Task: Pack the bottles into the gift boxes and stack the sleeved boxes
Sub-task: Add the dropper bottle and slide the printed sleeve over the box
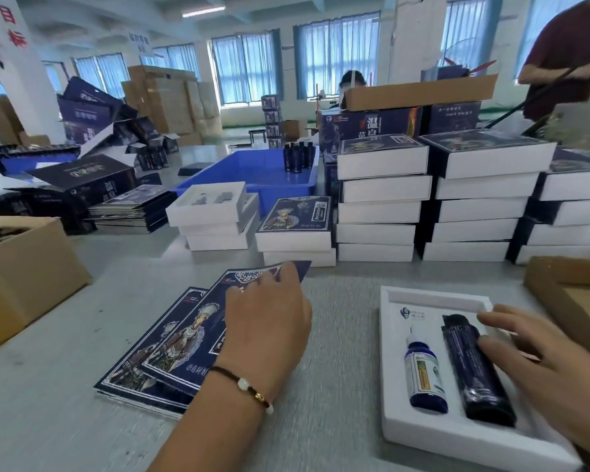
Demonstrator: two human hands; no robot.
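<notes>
Left hand (269, 311) centre frame, fingers flat on top sleeve (198, 338). Right hand (539, 362) lower right, relaxed, touching packed tray (433, 434). Sleeve left of tray, long axes roughly parallel; left hand nearer sleeve.

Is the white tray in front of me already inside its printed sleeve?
No, the white foam tray lies open on the grey table, while the flat dark-blue printed sleeves sit apart under the left hand.
</notes>
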